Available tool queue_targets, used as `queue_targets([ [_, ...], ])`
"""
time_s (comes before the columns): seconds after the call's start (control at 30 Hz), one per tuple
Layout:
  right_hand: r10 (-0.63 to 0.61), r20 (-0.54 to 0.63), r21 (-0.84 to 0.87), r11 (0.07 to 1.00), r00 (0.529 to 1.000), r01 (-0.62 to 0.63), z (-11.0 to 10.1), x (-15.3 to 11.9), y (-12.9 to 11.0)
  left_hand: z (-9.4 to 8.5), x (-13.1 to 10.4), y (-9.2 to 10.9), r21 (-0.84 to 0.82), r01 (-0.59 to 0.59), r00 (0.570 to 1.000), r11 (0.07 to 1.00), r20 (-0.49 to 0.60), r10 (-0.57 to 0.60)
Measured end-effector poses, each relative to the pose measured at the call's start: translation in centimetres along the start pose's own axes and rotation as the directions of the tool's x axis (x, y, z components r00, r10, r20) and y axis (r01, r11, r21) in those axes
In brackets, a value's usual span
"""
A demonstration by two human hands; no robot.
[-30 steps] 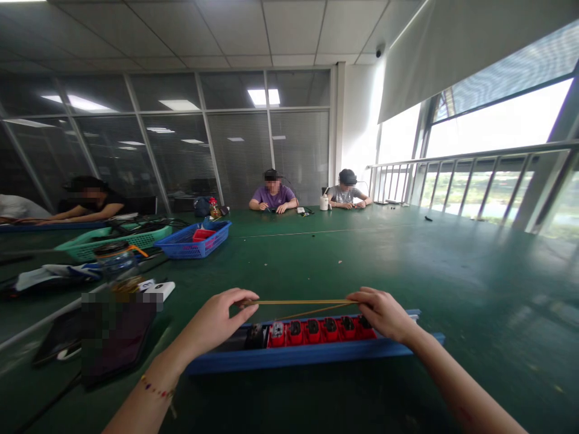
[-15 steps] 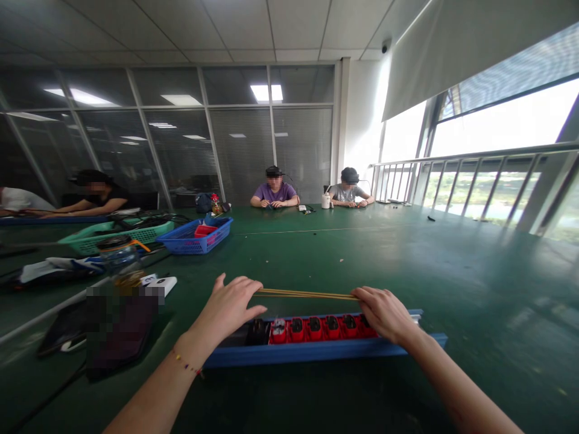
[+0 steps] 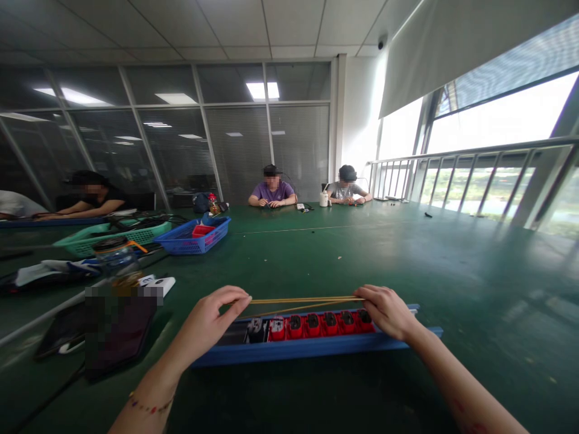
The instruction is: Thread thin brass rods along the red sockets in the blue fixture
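Observation:
A yellow rubber band (image 3: 303, 300) is drawn out in thin strands between my two hands, above a long blue channel-shaped tray (image 3: 316, 348). My left hand (image 3: 217, 313) pinches its left end with thumb and fingertips, over the tray's left part. At the other end, my right hand (image 3: 384, 310) has its fingers closed on the band, with the hand over the tray's right part. One lower strand slants down toward the left. In the tray sits a row of several red square holders (image 3: 312, 328) with black pieces in them; a dark block (image 3: 256, 330) stands at the row's left.
To the left are a blue basket (image 3: 194, 242), a green basket (image 3: 72, 242) with cables, a glass jar (image 3: 116, 259) and a dark flat item (image 3: 120, 331). Across the green table (image 3: 407, 259) sit a person in purple (image 3: 271, 193) and another in grey (image 3: 347, 191).
My left thumb and fingers have come together on the band, and the left hand has shifted slightly left and down. One strand now slants lower. My right hand has hardly moved.

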State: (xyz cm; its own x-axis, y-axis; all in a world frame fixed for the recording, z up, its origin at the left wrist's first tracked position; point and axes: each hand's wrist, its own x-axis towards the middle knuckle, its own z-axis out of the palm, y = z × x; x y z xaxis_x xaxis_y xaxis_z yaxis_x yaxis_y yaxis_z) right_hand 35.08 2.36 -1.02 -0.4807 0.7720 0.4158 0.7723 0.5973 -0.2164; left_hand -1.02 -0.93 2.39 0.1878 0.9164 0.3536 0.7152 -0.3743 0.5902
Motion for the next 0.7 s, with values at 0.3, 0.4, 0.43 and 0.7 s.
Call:
queue_targets([
  [0.3,0.055,0.026,0.084,0.995,0.998,-0.057,0.4,0.1,-0.1,0.5,0.1,-1.5,-0.139,0.170,0.984,0.976,0.076,-0.161],
  [0.4,0.088,0.024,0.103,0.991,0.996,-0.090,0.7,0.2,0.2,0.2,0.4,-1.6,-0.205,0.159,0.986,0.966,-0.013,-0.165],
  [0.43,0.101,0.018,0.108,0.989,0.995,-0.102,0.7,0.2,0.3,0.1,0.6,-1.7,-0.233,0.183,0.981,0.955,-0.020,-0.193],
  [0.7,0.182,-0.006,0.233,0.956,0.983,-0.175,0.9,0.3,0.8,-0.4,1.1,-2.6,-0.327,0.451,0.890,0.830,0.100,-0.444],
])
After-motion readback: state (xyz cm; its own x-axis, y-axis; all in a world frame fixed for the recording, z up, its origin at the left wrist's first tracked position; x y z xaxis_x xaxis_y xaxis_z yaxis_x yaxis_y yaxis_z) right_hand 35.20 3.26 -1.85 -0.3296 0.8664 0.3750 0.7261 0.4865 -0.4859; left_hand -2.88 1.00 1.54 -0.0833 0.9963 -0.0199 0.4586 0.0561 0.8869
